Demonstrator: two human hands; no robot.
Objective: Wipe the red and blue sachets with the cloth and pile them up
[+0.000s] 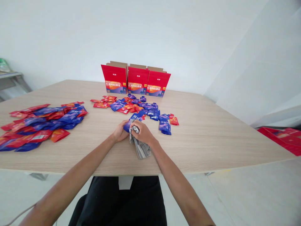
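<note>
Fingers of a left hand (120,132) close around the lower edge of a blue pouch (135,117), held at the center of the frame, while a right hand (142,133) clutches a gray striped cloth (142,150) bunched against the pouch's right side. The cloth's loose end trails toward the bottom of the frame; whether it touches the wood-grain table (199,147) beneath cannot be told. Both bare forearms reach in from the lower corners, above black trousers (122,204) at bottom center.

Just above the hands, a loose scatter of red and blue pouches (118,104) spreads across the middle of the tabletop. To the right of the hands lie a few more, among them an upright-facing blue pouch with white lettering (165,126) and a red pouch (174,120) just beside it. A larger heap of red and blue pouches (55,115), overlapping one another, fills the left of the frame.

Behind them, at upper center, three red cartons (138,80) stand side by side, their tops open, near a white wall (141,31). A red container (282,138) shows at the right edge, beyond the table.
</note>
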